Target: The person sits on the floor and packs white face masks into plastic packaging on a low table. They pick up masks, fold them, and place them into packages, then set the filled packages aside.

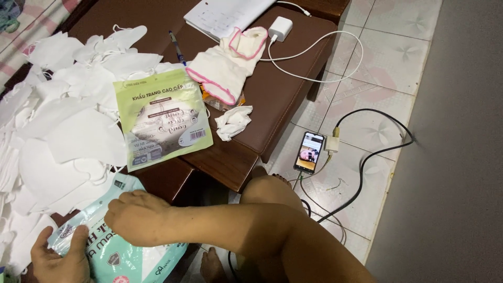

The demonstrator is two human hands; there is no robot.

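A brown tabletop [272,89] carried a heap of white masks [57,131] just above the fingers. Both hands gripped a teal mask packet [131,257]: left hand [60,259] fingers clamped its lower edge, right hand [139,217] fingers curled over its top. A green packet [162,118] lay beyond.

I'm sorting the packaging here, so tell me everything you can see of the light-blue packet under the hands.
The blue packet is a glossy, flat plastic pouch, pale teal with large white lettering and small printed badges. It lies at the near edge of the brown table, partly over the pile of white masks. The left hand grips its left edge; the right hand rests across its top.
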